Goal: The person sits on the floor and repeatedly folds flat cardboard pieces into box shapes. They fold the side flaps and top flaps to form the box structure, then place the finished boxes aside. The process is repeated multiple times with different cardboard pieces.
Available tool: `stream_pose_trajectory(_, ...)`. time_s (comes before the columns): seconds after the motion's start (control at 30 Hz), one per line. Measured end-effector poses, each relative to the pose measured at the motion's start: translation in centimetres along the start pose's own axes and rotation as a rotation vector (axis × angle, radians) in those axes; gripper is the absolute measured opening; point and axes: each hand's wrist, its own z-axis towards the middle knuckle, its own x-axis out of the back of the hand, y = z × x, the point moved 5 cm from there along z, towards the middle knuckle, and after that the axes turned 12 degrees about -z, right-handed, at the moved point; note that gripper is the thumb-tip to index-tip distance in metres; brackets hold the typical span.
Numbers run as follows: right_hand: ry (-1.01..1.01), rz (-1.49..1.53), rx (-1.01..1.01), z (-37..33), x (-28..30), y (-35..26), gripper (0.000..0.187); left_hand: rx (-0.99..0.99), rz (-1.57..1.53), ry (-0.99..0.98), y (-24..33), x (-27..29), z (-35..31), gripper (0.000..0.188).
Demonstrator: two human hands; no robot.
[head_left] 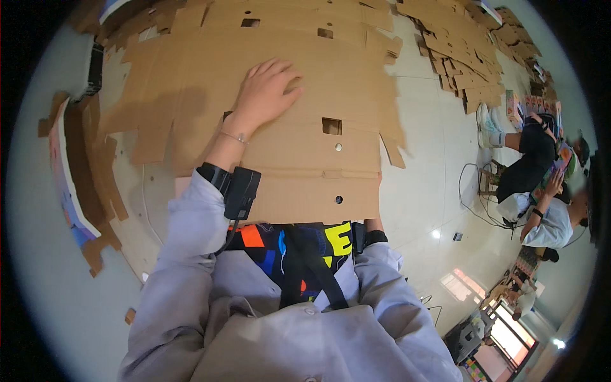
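Observation:
A large flat sheet of brown cardboard (280, 153), with crease lines, a square cut-out and small round holes, spreads out before me. Its near edge reaches to my lap. My left hand (267, 92) lies palm down on the sheet, fingers stretched forward and thumb out to the right; nothing is in it. A bracelet and a black strapped device (242, 193) are on that wrist and forearm. Of my right arm only the sleeve, a black band (375, 237) and a bit of wrist show at the sheet's near right corner. The cardboard hides my right hand's fingers.
More flat cardboard pieces (461, 54) lie stacked on the pale tiled floor (426, 184) at the far right. A bent cardboard piece with a colourful printed face (67, 172) stands at left. On the right, people (541, 184) sit near black cables (468, 197).

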Motion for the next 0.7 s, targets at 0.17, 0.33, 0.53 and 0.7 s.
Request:
stream_pose_trajectory(0.17, -0.008, -0.043, -0.041, -2.9, -1.2, 1.6, 0.063, -0.009, -0.092, 0.035, -0.6, 0.9, -0.1, 0.035)
stream_pose_trajectory(0.33, 0.005, -0.057, -0.046, -4.4, -2.7, 2.5, 0.049, 0.001, -0.105, 0.071, -1.4, 1.7, -0.5, 0.034)
stream_pose_trajectory(0.53, 0.073, -0.042, -0.067, -3.7, 1.3, 3.8, 0.034, -0.043, -0.130, 0.051, 1.0, 0.3, 0.5, 0.031)
stream_pose_trajectory(0.7, 0.065, 0.303, 0.029, -1.1, 2.6, 1.5, 0.023, -0.008, -0.094, 0.024, 0.8, 0.2, 0.0, 0.032)
